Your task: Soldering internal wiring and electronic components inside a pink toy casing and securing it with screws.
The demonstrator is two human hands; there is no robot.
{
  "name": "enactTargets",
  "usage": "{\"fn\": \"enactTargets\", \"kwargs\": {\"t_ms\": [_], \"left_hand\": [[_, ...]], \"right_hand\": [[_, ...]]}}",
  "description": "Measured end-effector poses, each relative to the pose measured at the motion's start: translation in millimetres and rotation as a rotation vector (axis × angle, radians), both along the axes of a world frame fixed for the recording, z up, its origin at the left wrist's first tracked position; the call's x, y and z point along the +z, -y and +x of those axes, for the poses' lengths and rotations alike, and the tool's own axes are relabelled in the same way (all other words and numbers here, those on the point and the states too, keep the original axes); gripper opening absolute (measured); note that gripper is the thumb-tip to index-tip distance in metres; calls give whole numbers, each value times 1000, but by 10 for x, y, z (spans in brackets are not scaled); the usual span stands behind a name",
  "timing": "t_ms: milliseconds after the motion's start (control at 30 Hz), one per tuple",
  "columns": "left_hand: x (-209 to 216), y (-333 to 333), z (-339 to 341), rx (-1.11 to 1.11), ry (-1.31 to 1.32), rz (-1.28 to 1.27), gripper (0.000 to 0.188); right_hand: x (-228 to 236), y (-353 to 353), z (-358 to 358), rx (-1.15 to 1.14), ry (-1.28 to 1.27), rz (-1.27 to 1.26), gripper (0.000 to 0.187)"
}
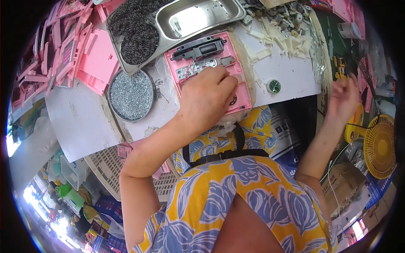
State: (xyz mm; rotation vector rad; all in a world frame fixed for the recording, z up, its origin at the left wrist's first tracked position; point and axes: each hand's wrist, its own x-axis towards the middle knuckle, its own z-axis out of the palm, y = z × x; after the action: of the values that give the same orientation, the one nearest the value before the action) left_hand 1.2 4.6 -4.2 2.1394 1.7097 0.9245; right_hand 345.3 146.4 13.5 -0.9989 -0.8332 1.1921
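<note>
A pink plastic case (244, 99) lies on the worktable in front of me, its inside facing up. It holds a dark grey mechanism (206, 49), a silver metal plate (184, 72) and thin red wires. My left hand (209, 95) rests over the lower middle of the case with curled fingers. Its fingertips are hidden, so what they grip cannot be made out. Off to the right, my right hand (344, 99) is raised beside small yellow parts (339, 67), fingers apart and slightly blurred. I see nothing held in it.
A round dish of small silver screws (130, 95) stands left of the case. Behind it, a metal tray (202, 17) carries dark springs (139, 42). Pink panels (99, 61) pile up at left, white plastic pieces (291, 40) at right. A yellow fan (379, 145) stands far right.
</note>
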Motion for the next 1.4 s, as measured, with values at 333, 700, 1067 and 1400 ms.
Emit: {"fn": "enactTargets", "kwargs": {"t_ms": [333, 700, 1067, 1400], "left_hand": [[-7, 19, -145, -35, 327, -114, 18], [-37, 27, -256, -236, 204, 12, 22], [150, -62, -192, -263, -27, -157, 17], [258, -111, -128, -317, -212, -249, 17]], "right_hand": [[-140, -901, 1628, -458, 294, 29, 19], [221, -406, 2678, -453, 69, 344, 25], [217, 572, -92, 180, 168, 174, 32], [45, 749, -818, 750, 430, 156, 22]]}}
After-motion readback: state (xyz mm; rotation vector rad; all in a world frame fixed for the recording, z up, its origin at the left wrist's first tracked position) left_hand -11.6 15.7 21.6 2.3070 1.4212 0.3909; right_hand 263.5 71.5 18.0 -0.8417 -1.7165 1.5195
